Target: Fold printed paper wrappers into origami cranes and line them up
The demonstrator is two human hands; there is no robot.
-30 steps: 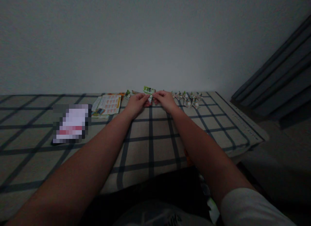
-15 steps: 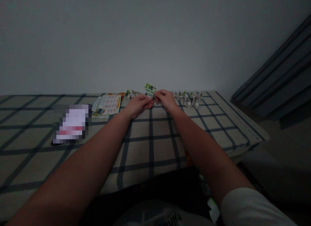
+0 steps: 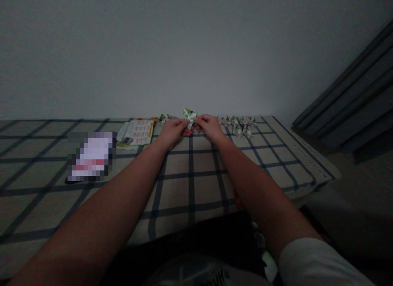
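From the head camera, both arms stretch forward over a bed covered with a checked sheet, and the two hands meet near its far edge, close to the wall. The left hand and the right hand each pinch one small piece of folded paper, green and white, held between them just above the sheet. The paper lies directly between the hands, touching the fingertips of both, and stands up a little above the knuckles. Its long axis cannot be told at this size and in this dim light. Neither hand is nearer; both are closed on it.

Along the far edge to the right of the right hand, a row of small folded paper shapes rests on the sheet, near but not touching the hand. To the left of the left hand lies a stack of printed leaflets, flat, with a few more folded pieces just beyond them. No containers are in view.
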